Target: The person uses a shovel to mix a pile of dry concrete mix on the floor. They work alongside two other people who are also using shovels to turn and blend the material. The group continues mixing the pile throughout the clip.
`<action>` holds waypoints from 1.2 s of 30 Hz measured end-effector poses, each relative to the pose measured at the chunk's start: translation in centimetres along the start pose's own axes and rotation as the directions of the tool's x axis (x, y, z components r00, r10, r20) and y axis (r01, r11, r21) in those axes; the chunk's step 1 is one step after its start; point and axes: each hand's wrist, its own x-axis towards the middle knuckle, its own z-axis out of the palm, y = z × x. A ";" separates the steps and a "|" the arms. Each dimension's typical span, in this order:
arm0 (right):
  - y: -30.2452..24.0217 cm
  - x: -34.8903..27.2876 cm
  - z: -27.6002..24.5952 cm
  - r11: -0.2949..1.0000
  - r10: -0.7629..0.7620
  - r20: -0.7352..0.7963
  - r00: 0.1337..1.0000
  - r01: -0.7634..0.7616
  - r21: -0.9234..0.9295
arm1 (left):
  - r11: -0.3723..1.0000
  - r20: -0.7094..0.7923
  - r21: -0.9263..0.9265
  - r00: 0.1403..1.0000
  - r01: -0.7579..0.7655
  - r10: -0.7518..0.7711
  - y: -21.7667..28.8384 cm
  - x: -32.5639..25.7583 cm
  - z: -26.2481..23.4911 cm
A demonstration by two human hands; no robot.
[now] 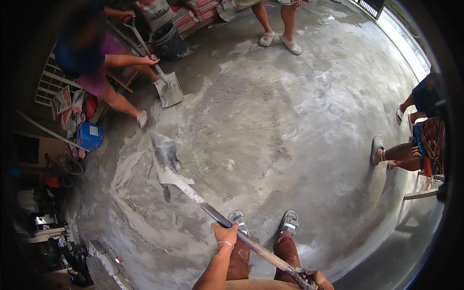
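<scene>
A long-handled shovel [263,250] slants across in front of my legs, its flat metal blade out to the far left. My left hand [225,233], with a bracelet at the wrist, wraps round the dark middle of the shaft. Down at the lower edge, my right hand [319,280] grips the handle's end and is partly cut off by the picture's edge. The blade [166,159] is slightly blurred, over or against the low spread of grey sandy mix [222,125]; whether it touches cannot be told.
At the upper left a co-worker holds another shovel [169,89], near a black bucket [169,41] and stacked bags [154,14]. A blue container [89,136] stands at the left. People stand at the top and right. Concrete blocks [108,263] line the lower left.
</scene>
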 end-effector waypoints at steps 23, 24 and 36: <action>-16.5 -29.2 13.9 0.237 -0.940 -0.139 0.313 0.304 -0.923 | -0.315 0.899 -0.395 0.293 0.863 -0.325 -5.3 -9.5 25.1; -16.8 -28.0 15.8 0.141 -0.955 -0.041 0.293 0.330 -0.933 | -0.348 0.901 -0.401 0.296 0.847 -0.318 -5.7 -7.3 24.4; 0.8 11.7 25.8 0.273 -0.693 0.191 0.695 0.498 -0.823 | 0.156 0.390 -0.706 0.562 0.691 -0.729 -38.8 20.2 7.1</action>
